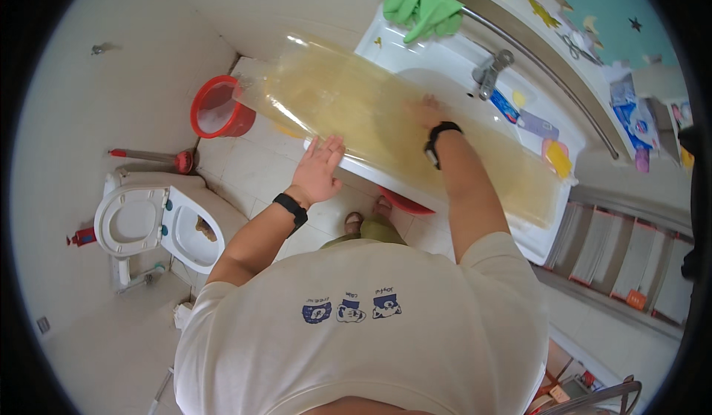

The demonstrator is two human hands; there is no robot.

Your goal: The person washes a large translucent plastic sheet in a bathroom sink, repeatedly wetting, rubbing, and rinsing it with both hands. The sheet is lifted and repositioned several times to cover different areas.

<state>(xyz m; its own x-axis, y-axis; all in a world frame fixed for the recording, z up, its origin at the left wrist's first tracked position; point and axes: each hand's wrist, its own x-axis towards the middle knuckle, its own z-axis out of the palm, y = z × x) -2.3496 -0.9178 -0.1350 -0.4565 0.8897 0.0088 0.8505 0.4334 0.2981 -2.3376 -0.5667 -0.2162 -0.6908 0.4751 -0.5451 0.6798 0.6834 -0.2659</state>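
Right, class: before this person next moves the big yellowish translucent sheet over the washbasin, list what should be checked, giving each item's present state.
1. Left hand flat on the yellowish translucent plastic sheet, near its front edge: ok.
2. Right hand on the sheet: ok, pressing on top.
3. Sheet fully supported by the white washbasin: not ok, its left end overhangs.
4. Red plastic bucket clear of the overhang: not ok, directly beside it.
5. Metal tap clear of the sheet: cannot tell.

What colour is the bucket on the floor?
The bucket is red, seen best in the head view.
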